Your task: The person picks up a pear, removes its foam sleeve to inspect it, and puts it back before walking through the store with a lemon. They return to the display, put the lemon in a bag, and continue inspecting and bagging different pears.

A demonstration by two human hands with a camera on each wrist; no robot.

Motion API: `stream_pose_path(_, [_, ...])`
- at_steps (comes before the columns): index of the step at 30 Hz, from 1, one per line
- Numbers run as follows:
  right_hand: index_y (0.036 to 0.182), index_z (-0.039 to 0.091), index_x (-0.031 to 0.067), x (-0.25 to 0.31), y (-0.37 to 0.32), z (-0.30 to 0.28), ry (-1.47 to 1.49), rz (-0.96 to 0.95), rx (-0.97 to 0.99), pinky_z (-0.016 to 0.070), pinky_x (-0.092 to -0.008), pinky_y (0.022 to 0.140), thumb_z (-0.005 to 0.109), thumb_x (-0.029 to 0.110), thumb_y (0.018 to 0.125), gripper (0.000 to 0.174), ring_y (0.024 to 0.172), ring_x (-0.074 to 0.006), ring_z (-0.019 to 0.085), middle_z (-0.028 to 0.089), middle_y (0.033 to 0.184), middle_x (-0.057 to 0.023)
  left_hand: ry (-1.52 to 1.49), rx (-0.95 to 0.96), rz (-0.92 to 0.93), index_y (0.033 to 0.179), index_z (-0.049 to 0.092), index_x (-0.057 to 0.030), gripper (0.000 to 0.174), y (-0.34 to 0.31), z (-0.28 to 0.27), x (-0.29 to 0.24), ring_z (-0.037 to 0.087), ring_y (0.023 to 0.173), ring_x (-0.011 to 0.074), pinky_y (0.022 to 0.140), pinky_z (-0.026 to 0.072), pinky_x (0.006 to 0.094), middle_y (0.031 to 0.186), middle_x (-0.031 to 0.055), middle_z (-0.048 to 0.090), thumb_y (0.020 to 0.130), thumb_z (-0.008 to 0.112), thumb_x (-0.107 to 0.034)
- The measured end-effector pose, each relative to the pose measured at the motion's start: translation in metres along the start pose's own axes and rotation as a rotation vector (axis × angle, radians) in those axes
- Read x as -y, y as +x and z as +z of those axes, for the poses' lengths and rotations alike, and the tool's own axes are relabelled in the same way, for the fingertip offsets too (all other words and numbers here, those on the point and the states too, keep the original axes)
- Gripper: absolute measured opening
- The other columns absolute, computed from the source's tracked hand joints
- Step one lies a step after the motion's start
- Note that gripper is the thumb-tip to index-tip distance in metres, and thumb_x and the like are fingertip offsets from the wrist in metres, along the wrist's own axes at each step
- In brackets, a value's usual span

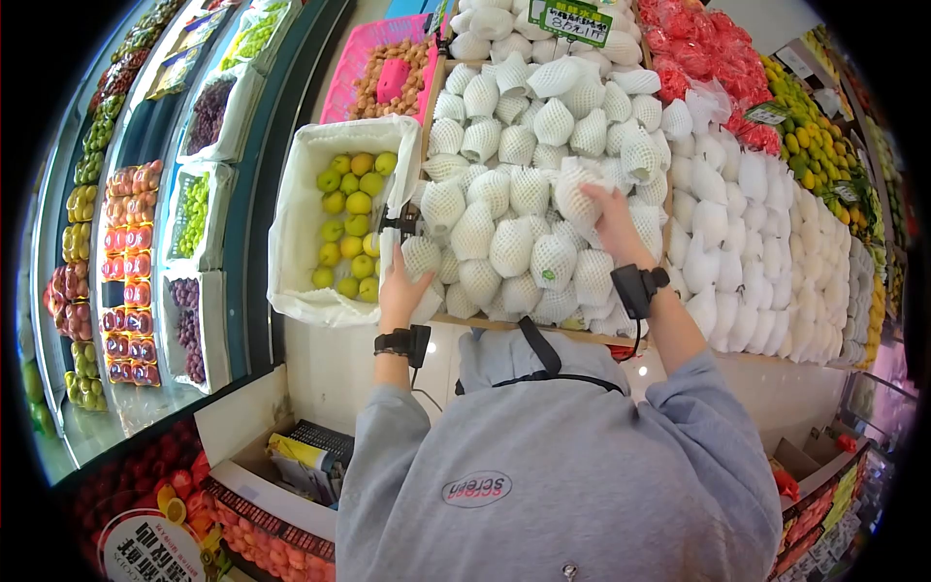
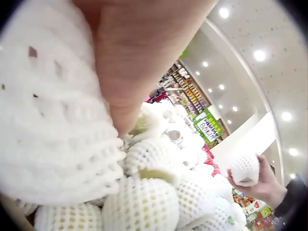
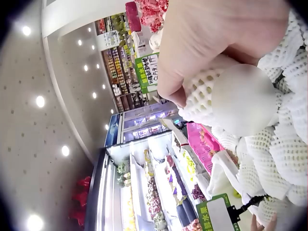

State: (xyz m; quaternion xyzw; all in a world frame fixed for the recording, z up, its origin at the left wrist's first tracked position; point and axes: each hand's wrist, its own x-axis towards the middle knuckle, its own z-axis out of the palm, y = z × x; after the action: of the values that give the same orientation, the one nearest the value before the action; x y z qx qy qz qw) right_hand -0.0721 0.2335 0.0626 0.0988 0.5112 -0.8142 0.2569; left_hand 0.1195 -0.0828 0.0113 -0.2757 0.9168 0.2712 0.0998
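Rows of fruit in white foam nets (image 1: 511,247) fill a wooden-edged bin. My left hand (image 1: 399,291) grips a netted fruit (image 1: 421,255) at the bin's left edge, beside the lined crate; in the left wrist view this netted fruit (image 2: 53,110) fills the left side, under the thumb. Over the right part of the pile, my right hand (image 1: 618,225) holds another netted fruit (image 1: 576,190). The right wrist view shows its fingers bent round that net (image 3: 199,96), with a smooth pale end sticking out.
A white-lined crate (image 1: 289,209) of yellow-green fruit stands left of the bin, with a pink basket (image 1: 342,82) behind it. A green price sign (image 1: 572,19) stands at the back. More netted fruit (image 1: 752,252) lies to the right.
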Motion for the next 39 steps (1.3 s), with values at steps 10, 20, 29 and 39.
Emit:
stream_pose_path(10, [0.128, 0.034, 0.0003, 0.025, -0.074, 0.067, -0.269, -0.259, 0.233, 0.0424, -0.0283, 0.090, 0.070, 0.006, 0.071, 0.067, 0.103, -0.0149, 0.052, 0.053, 0.113, -0.0082, -0.528, 0.275, 0.432, 0.130, 0.034, -0.0066, 0.072, -0.031, -0.070, -0.139, 0.059, 0.090, 0.0285, 0.073, 0.0479, 0.0345, 0.109, 0.0168, 0.056, 0.073, 0.070, -0.031])
stream_pose_path(20, [0.126, 0.041, 0.0000, 0.040, -0.132, 0.114, -0.273, -0.390, 0.129, 0.0392, -0.0259, 0.091, 0.055, 0.015, 0.087, 0.043, 0.106, -0.0117, 0.049, 0.052, 0.115, -0.0063, -0.762, -0.004, 0.704, 0.127, 0.038, -0.0056, 0.078, -0.066, -0.060, -0.198, 0.059, 0.097, 0.0296, 0.077, 0.0499, 0.0343, 0.111, 0.0177, 0.056, 0.060, 0.077, -0.013])
stream_pose_path(29, [0.126, 0.043, -0.0026, 0.039, -0.147, 0.109, -0.133, -0.387, 0.123, 0.0356, -0.0248, 0.094, 0.044, 0.024, 0.094, 0.041, 0.106, -0.0116, 0.049, 0.053, 0.117, -0.0070, -0.824, 0.025, 0.764, 0.130, 0.031, -0.0031, 0.082, -0.075, -0.063, -0.198, 0.061, 0.097, 0.0259, 0.079, 0.0491, 0.0331, 0.108, 0.0178, 0.058, 0.062, 0.077, -0.012])
stream_pose_path(39, [0.124, 0.039, -0.0052, -0.024, -0.122, 0.025, -0.491, -0.019, -0.093, 0.0473, -0.0282, 0.079, 0.078, 0.027, 0.068, 0.075, 0.095, -0.0171, 0.057, 0.056, 0.107, -0.0123, -0.090, 0.451, 0.646, 0.131, 0.028, 0.0017, 0.081, -0.081, -0.029, -0.163, 0.061, 0.074, 0.0358, 0.062, 0.0486, 0.0403, 0.078, 0.0194, 0.062, 0.072, 0.065, -0.039])
